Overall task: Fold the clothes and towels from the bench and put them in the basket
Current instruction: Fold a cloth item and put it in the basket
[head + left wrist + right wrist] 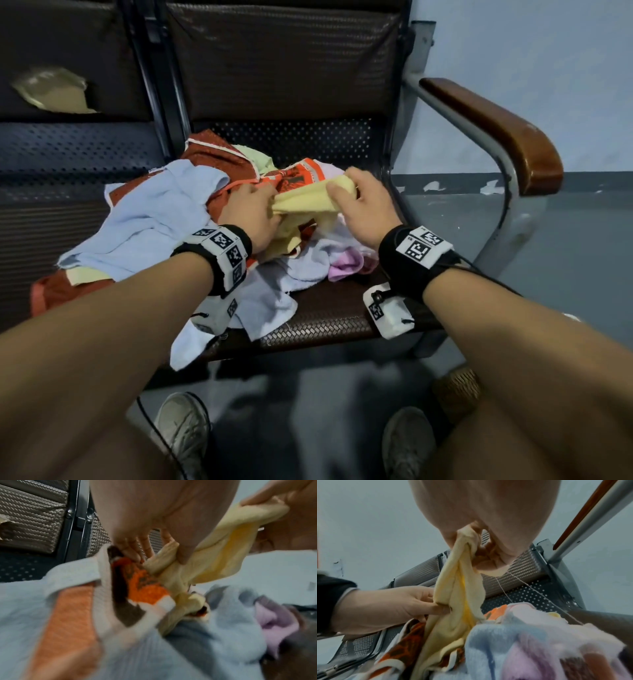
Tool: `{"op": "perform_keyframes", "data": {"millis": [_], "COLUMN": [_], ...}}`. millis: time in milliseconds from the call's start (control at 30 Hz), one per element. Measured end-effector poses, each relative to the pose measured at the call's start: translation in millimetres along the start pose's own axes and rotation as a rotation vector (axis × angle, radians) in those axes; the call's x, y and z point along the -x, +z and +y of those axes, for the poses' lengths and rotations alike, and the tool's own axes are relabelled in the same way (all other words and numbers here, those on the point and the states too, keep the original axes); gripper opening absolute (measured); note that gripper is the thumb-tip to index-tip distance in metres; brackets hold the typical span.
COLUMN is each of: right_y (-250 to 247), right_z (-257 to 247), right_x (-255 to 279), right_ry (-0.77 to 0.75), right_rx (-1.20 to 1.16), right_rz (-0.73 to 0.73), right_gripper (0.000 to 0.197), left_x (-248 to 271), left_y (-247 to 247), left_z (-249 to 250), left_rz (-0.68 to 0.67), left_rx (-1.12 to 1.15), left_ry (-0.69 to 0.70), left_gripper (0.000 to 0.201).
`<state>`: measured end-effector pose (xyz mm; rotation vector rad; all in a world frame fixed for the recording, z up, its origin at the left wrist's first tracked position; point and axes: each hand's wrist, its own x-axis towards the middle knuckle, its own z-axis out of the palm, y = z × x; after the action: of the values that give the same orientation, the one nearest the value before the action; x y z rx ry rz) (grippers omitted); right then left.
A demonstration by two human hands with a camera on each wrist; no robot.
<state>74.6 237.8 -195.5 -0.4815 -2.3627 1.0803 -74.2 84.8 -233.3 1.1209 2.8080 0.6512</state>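
Observation:
A yellow towel [301,202] [221,555] [453,592] stretches between both hands above a pile of laundry on the bench seat [329,318]. My left hand [255,209] [171,550] [426,605] pinches its left end. My right hand [349,192] [471,540] [257,500] grips its right end, bunched between thumb and fingers. The pile holds a light blue cloth [154,219], an orange and brown patterned cloth [294,176] [142,586] [406,645], a pale blue towel [301,267] [489,641] and a pink one [346,267] [274,618].
The bench has a woven dark backrest [281,61] and a brown wooden armrest [493,130] on a metal frame to the right. A wicker basket edge [459,387] shows on the floor at the lower right. My shoes [185,428] stand in front of the seat.

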Motion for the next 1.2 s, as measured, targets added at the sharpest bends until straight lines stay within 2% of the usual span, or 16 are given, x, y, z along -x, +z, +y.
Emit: {"op": "perform_keyframes", "data": {"millis": [100, 167, 267, 333, 400, 500, 567, 633, 700, 767, 833, 867, 933, 1000, 1100, 1200], "right_y": [-15, -23, -25, -23, -20, -9, -2, -2, -4, -10, -15, -19, -28, -38, -42, -35], "right_z": [-3, -7, -11, -12, -9, -16, -19, -26, -29, -33, -36, -38, -36, -28, -8, 0], "right_x": [-5, -6, -3, 2, 6, 14, 13, 12, 9, 9, 9, 9, 6, 1, 3, 18], "right_ry": [0.022, 0.041, 0.052, 0.074, 0.125, 0.121, 0.056, 0.035, 0.055, 0.083, 0.093, 0.101, 0.136, 0.195, 0.263, 0.115], "right_rx": [-0.092, -0.22, -0.296, -0.163, 0.006, 0.273, 0.431, 0.264, -0.002, -0.212, -0.316, -0.354, -0.436, -0.439, -0.191, 0.021], "right_rz": [0.184, 0.305, 0.344, 0.322, 0.255, -0.014, -0.135, -0.156, -0.103, -0.011, 0.079, 0.133, 0.267, 0.34, 0.216, -0.064], "right_gripper": [0.029, 0.028, 0.023, 0.009, 0.038, 0.077, 0.06, 0.029, 0.031, 0.034, 0.032, 0.031, 0.029, 0.031, 0.049, 0.092], "left_x": [-5, -3, 6, 10, 12, 21, 29, 33, 34, 31, 28, 28, 26, 24, 23, 27], "left_y": [-12, -14, -10, -13, -23, -40, -48, -53, -53, -51, -44, -39, -35, -36, -44, -53], "left_z": [4, -2, -13, -11, 1, 31, 52, 65, 64, 51, 31, 21, 8, 6, 27, 62], "left_rz": [0.145, 0.08, 0.086, 0.134, 0.178, 0.226, 0.239, 0.252, 0.228, 0.092, -0.108, -0.18, -0.147, 0.004, 0.1, 0.092], "left_rx": [-0.013, -0.137, -0.187, -0.108, 0.073, 0.288, 0.387, 0.436, 0.499, 0.521, 0.267, 0.085, -0.147, -0.124, 0.188, 0.555], "left_ry": [-0.021, -0.076, -0.064, -0.022, 0.065, 0.266, 0.348, 0.376, 0.341, 0.252, 0.21, 0.206, 0.158, 0.088, 0.12, 0.167], "left_gripper": [0.029, 0.026, 0.012, 0.014, 0.02, 0.01, 0.008, 0.009, 0.014, 0.037, 0.046, 0.039, 0.028, 0.027, 0.018, 0.023]}}
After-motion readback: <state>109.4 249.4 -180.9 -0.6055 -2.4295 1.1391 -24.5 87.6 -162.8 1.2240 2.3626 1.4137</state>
